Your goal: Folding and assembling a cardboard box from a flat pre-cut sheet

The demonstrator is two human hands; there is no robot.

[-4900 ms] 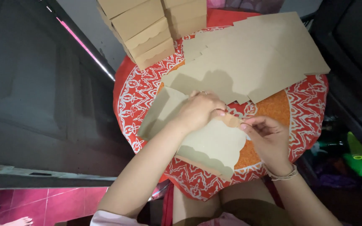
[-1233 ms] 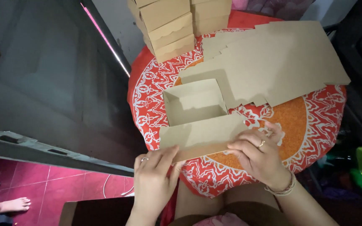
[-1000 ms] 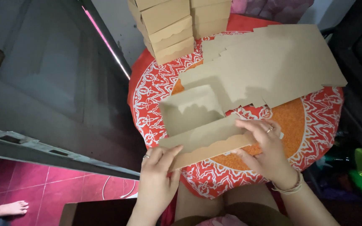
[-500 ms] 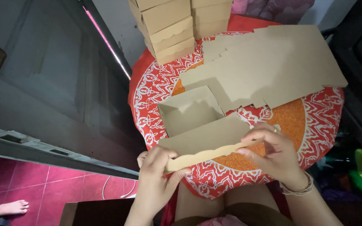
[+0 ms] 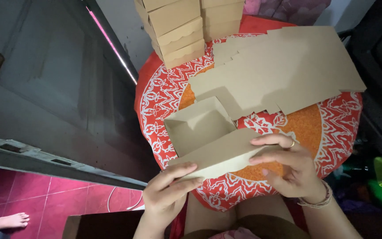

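A half-folded box is held over the round table at its near edge: its lid flap is pinched by the left hand and right hand, fingers closed on the card. Uneven pressure could crease the flap or collapse the open tray walls.

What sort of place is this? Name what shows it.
Probably a home used for small-scale box folding, not a factory. A small round table with a red patterned cloth holds a pile of flat cardboard blanks and stacks of finished boxes. The floor is pink tile, with a dark door alongside.
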